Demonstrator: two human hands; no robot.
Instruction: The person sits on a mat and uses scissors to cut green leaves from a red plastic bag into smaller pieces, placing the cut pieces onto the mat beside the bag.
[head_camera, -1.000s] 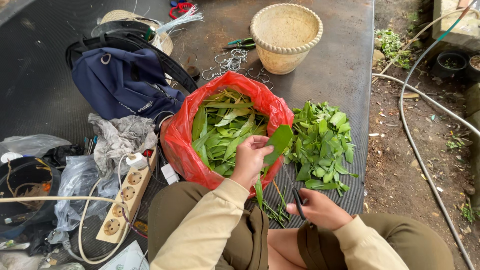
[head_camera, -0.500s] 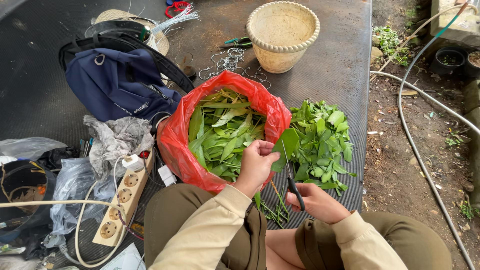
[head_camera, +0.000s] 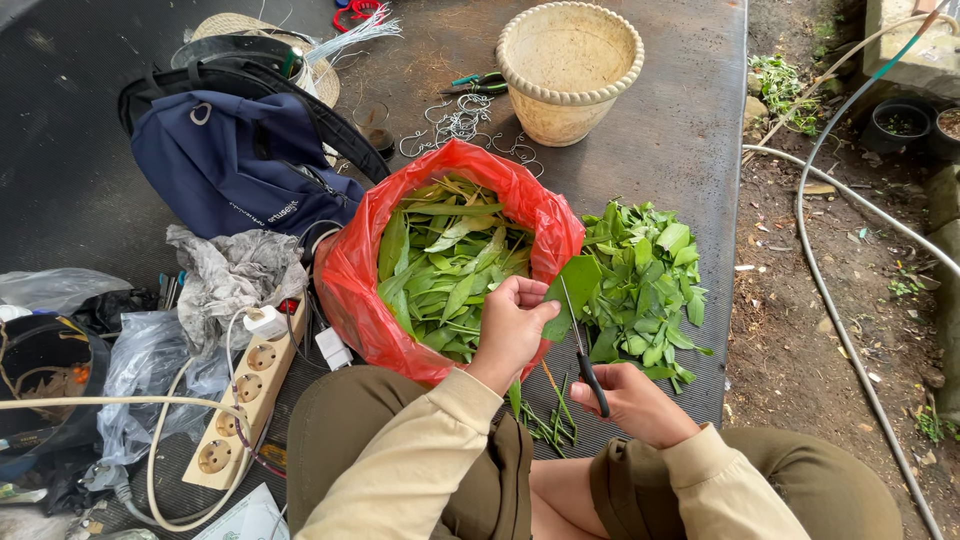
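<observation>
L hand (head_camera: 512, 335) grips a leaf (head_camera: 572, 282) over red bag (head_camera: 350, 280); R hand (head_camera: 630, 400) grips scissors (head_camera: 585, 358).

A dark ribbed surface (head_camera: 680, 130) lies under soft daylight, with bare soil (head_camera: 800, 330) to its right, crossed by a pale hose (head_camera: 835, 300) and small weeds (head_camera: 785, 85).
</observation>
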